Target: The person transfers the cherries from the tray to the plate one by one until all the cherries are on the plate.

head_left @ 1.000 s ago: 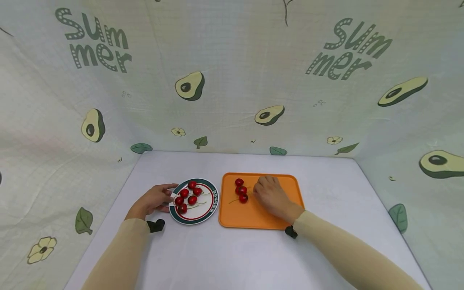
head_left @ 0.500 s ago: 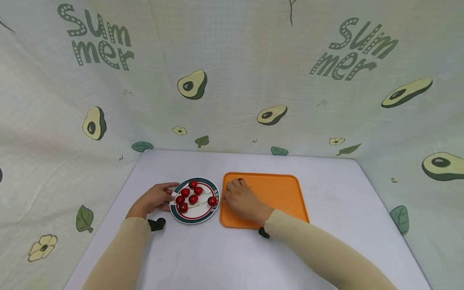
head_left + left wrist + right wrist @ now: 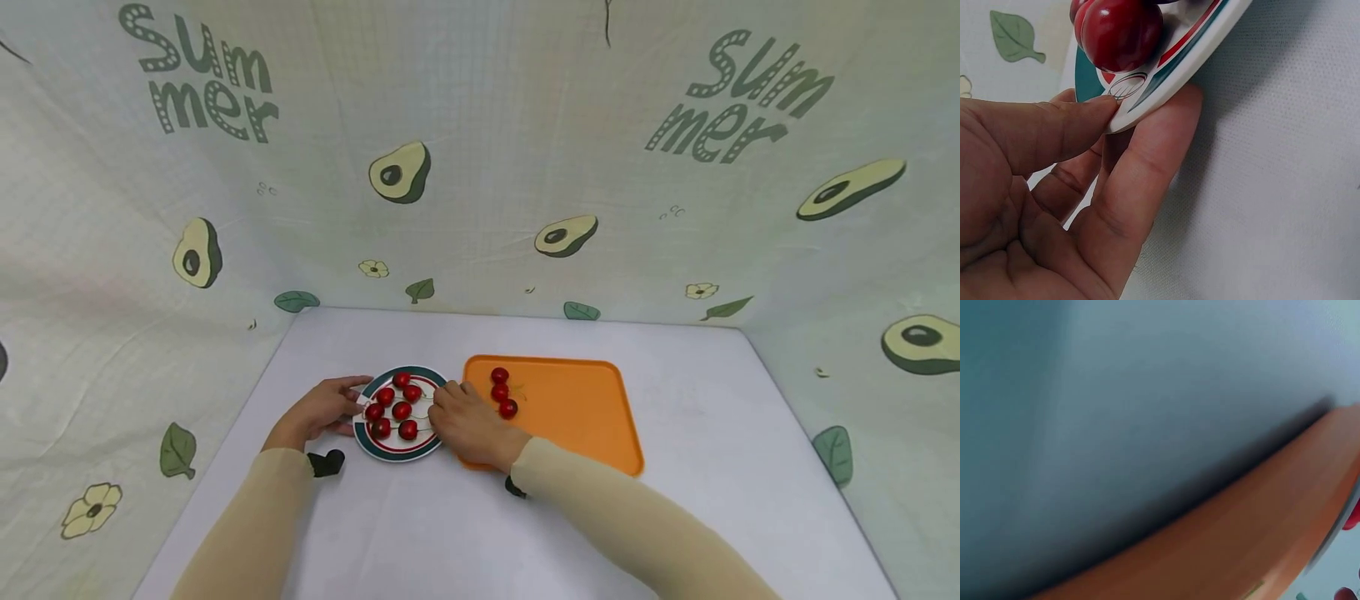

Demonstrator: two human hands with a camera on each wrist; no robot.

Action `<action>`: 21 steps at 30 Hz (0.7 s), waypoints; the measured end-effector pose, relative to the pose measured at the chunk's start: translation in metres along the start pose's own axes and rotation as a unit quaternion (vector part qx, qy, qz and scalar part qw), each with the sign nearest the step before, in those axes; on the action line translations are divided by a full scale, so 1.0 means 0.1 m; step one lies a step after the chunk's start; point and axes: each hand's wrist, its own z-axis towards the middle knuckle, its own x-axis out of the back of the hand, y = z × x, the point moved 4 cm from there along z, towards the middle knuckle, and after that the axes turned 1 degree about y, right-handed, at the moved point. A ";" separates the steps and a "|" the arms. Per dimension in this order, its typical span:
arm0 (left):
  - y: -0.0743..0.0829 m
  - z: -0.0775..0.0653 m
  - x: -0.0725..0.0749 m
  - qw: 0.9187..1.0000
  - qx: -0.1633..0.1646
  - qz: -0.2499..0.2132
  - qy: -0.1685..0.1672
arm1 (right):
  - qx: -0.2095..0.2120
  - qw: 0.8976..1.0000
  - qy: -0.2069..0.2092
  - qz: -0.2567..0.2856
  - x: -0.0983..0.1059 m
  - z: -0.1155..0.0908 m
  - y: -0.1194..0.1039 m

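Observation:
My left hand (image 3: 321, 412) grips the left rim of a round white plate (image 3: 399, 455) with a green and red border. In the left wrist view the thumb lies on the rim (image 3: 1154, 111) and fingers reach underneath. Several red cherries (image 3: 402, 410) lie on the plate, some with thin stems. Over the plate's right edge, my right hand (image 3: 472, 423) has curled fingers pinching the stem of a cherry (image 3: 408, 430) low over the plate's front part. Three more cherries (image 3: 499, 392) sit at the left side of an orange tray (image 3: 577, 417).
The tray stands just right of the plate, under my right forearm; its orange side (image 3: 1229, 531) crosses the right wrist view. Both stand on a white table (image 3: 420, 533), with a printed cloth (image 3: 480, 167) hanging behind and at the sides.
My right hand has moved left from the tray to the plate, bringing a cherry by its stem. The tray holds one cherry fewer. My left hand stays at the plate's rim.

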 end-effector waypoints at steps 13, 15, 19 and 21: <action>-0.01 0.01 0.01 1.000 0.001 0.004 0.000 | 0.011 1.000 -0.018 -0.017 -0.03 0.07 -0.07; 0.00 0.00 0.00 1.000 0.002 0.004 0.001 | 0.011 1.000 -0.018 -0.016 -0.03 0.07 -0.08; 0.00 0.00 0.00 1.000 0.005 0.004 0.003 | 0.015 1.000 -0.014 -0.022 -0.03 0.09 -0.09; 0.00 0.00 0.00 1.000 0.005 0.007 0.003 | 0.016 1.000 -0.012 -0.024 -0.03 0.09 -0.10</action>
